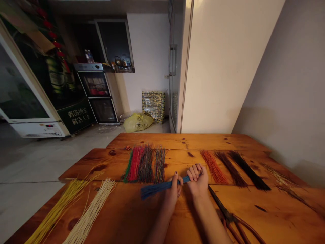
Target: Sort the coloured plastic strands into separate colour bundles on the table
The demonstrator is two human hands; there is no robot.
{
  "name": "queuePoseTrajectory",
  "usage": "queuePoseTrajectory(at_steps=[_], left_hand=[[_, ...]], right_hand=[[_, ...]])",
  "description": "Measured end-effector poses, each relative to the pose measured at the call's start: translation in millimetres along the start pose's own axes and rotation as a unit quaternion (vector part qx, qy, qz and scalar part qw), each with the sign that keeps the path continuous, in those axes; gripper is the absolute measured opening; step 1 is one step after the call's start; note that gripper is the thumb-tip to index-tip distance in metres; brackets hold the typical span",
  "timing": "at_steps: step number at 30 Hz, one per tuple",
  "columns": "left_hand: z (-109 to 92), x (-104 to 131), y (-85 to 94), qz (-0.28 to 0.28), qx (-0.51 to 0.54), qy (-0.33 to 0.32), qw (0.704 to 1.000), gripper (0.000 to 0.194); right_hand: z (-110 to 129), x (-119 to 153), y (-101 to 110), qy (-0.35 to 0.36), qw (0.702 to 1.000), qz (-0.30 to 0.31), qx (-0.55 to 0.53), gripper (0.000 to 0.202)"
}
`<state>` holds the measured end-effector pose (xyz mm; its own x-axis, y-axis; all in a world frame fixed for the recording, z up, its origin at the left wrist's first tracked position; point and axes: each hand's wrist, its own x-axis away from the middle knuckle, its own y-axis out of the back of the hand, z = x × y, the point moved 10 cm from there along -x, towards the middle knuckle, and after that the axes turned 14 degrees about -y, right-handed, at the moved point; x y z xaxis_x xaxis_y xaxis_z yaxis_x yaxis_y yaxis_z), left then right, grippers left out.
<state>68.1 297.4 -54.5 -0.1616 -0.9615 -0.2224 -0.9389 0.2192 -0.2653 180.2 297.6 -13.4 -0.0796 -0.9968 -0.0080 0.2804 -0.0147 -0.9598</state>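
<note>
A bundle of blue strands [157, 189] lies nearly level in both fists above the wooden table, its free end pointing left. My left hand [176, 185] wraps around it near the middle. Close beside it, my right hand [196, 175] is closed around the other end, which its fingers hide. Behind my hands lie bundles of red strands [135, 162], dark mixed-colour strands [146, 164] and green strands [128, 166]. To the right are orange strands [214, 167], brown strands [232, 169] and black strands [250, 171]. Large scissors [230, 217] rest by my right forearm.
Long yellow strands [57, 208] and cream strands [92, 210] cover the table's [203, 140] left front. Loose thin stalks [281, 176] lie at the far right. Beyond the table are a yellow bag [138, 122], a cabinet [98, 91] and a glass-door fridge [27, 84].
</note>
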Motion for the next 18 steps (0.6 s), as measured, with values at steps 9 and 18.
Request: queuePoseTrajectory(at_steps=[9, 18], left_hand=[[-4.6, -0.9, -1.3, -0.005, 0.014, -0.011, 1.000, 0.052], [-53.2, 2.8, 20.6, -0.130, 0.135, -0.094, 0.978, 0.049]], right_hand=[[0.2, 0.9, -4.8, -0.002, 1.000, 0.006, 0.000, 0.029], [56.3, 12.9, -3.8, 0.102, 0.994, -0.033, -0.009, 0.025]])
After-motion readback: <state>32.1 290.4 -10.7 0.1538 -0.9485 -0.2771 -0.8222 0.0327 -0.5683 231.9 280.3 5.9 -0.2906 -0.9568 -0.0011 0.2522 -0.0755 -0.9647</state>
